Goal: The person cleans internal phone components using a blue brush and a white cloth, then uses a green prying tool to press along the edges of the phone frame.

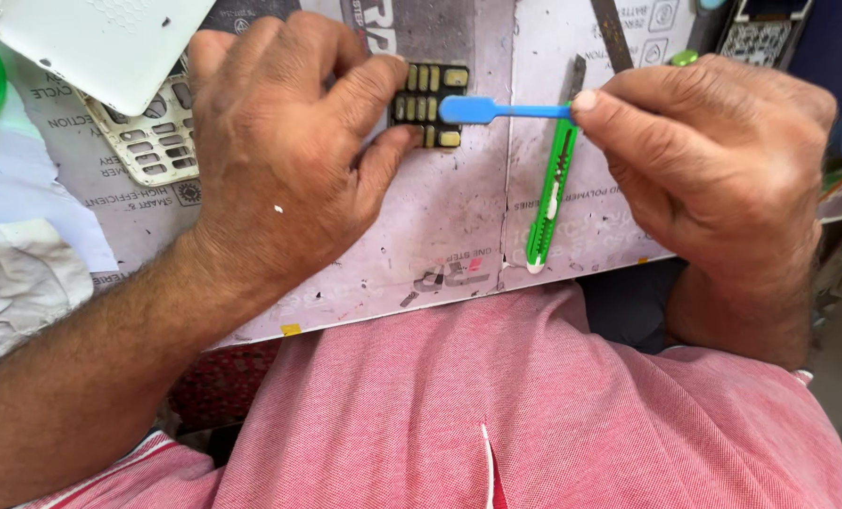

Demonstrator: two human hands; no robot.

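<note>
My left hand [284, 141] presses a small dark keypad board [430, 104] with yellowish contacts flat on the worn work board [440, 236], thumb and fingers around its left side. My right hand [713, 160] pinches the handle of a thin blue plastic tool [496, 110]. The tool's rounded flat tip rests over the right part of the keypad board. A green utility knife [551, 193] lies on the board just below the blue tool, slanting down toward me.
A white phone cover [91, 42] and a cream keypad frame [152, 141] lie at the upper left, partly under my left hand. A cloth [11, 283] sits at the left edge. A dark metal strip [612, 33] lies at the top. My red shirt [534, 405] fills the foreground.
</note>
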